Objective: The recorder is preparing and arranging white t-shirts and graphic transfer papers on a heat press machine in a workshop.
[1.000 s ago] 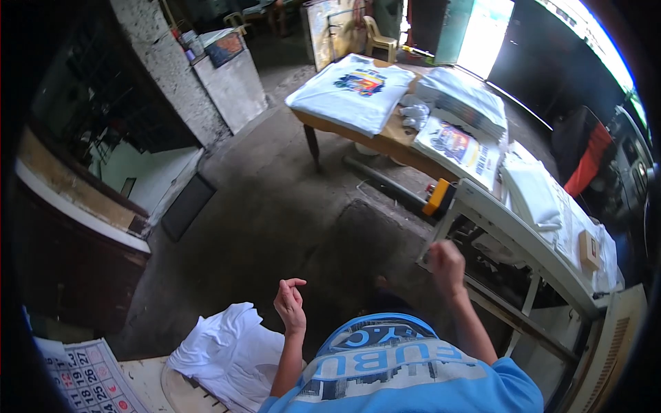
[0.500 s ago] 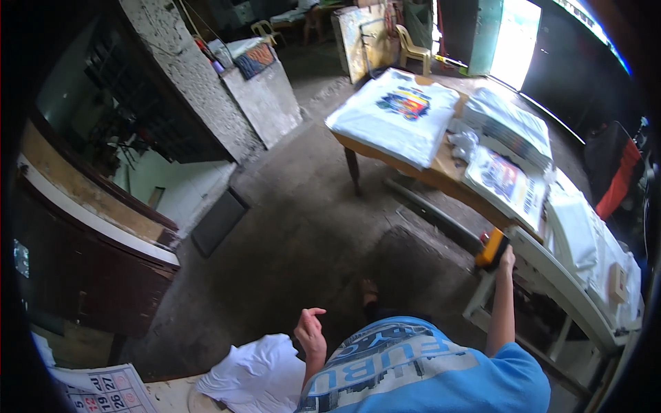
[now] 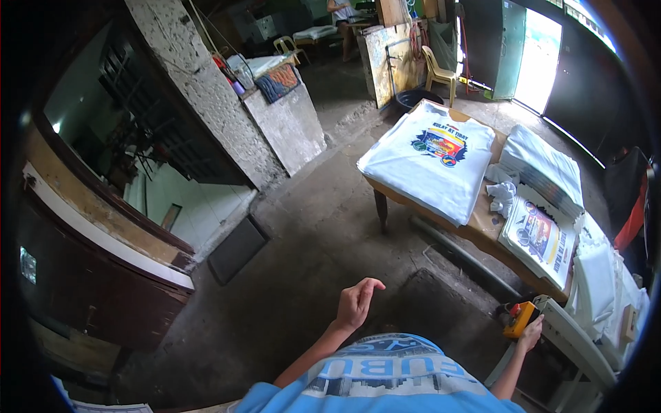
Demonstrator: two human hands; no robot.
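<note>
My right hand [image 3: 530,335] is closed around a yellow-and-black handheld device [image 3: 521,319] with a bit of red on it; its exact kind I cannot make out. It is at the near end of a pale frame [image 3: 575,344] on the right. My left hand [image 3: 358,303] hangs in the air before my blue shirt, fingers bent and pressed together, with nothing visible in them. Beyond, on a wooden table [image 3: 482,242], lie a white printed T-shirt [image 3: 427,172], a stack of folded white shirts [image 3: 544,165], a printed white stack [image 3: 537,237] and a crumpled whitish wad [image 3: 502,195].
White cloth [image 3: 595,286] and a small tan block [image 3: 628,322] lie along the right. A grey pipe [image 3: 468,256] runs low beside the table. A dark mat [image 3: 237,249] lies by the left doorway. At the back are a plastic chair [image 3: 441,72], a black tub [image 3: 418,98] and another person [image 3: 344,20].
My view has shifted, and the table appears lower and further right. My left hand has risen and moved right. The device stays in my right hand; the white cloth at lower left has left view.
</note>
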